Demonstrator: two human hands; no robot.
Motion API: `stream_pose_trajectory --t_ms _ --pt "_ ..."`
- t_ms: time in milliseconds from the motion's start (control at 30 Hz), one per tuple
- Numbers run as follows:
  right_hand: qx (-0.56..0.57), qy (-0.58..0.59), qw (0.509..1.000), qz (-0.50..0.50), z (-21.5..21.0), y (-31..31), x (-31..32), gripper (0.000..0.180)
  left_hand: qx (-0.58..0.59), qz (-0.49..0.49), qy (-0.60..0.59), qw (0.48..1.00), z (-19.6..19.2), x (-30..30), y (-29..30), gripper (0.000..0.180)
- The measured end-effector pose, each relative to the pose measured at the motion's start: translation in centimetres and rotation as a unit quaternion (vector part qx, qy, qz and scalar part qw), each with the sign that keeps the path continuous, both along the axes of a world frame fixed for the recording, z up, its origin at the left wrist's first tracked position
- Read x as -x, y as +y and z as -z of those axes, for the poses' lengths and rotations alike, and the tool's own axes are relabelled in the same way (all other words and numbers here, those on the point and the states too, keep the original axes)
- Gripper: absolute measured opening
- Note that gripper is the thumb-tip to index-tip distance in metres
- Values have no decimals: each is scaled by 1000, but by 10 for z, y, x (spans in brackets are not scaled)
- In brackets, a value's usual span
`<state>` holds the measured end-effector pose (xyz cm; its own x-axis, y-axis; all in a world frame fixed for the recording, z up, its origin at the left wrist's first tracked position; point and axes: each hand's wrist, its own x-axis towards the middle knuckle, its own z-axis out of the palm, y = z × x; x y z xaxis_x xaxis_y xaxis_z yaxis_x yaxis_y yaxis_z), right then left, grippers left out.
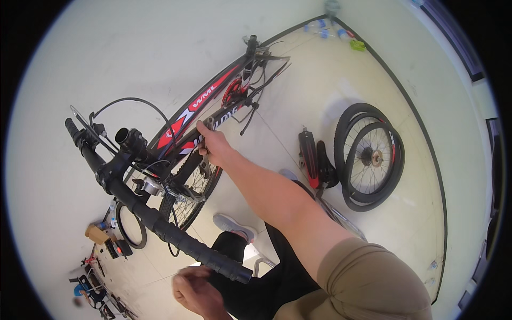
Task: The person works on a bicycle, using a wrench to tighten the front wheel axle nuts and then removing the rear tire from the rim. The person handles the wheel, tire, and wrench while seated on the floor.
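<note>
A black bicycle with red and white frame markings leans at the wall, its down tube running away from me. Beside that tube, my right hand is closed round a small grey metal piece, which shows past the thumb; its kind is unclear. The tape-wrapped handlebar slants across the near left, with the stem and cables at its middle. Just below the bar's near end, my left hand has curled, blurred fingers; anything inside them is hidden. The front wheel stands beneath the fork.
Two loose wheels lie on the floor at the right, beside a black saddle and a black-and-red part. At the lower left are a tyre, a cardboard box and scattered tools. Bottles lie in the far corner.
</note>
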<state>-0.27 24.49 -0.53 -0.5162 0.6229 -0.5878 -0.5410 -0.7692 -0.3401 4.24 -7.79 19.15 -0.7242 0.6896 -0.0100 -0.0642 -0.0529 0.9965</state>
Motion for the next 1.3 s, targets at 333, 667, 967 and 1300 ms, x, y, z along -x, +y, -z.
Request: stream_pose_trajectory --t_ms 333,667,967,1300 --pt "56 -94 994 11 -22 -5 14 35 -67 58 -341 936 -69 -29 100 53" --pt "108 -80 991 -20 -9 -1 25 26 30 32 -386 921 -116 12 78 28" --pt "146 -59 978 -135 -13 -37 24 26 148 -36 -285 946 -123 28 57 32" --pt "105 24 978 -179 29 -38 5 29 187 -66 -184 963 -112 35 92 29"
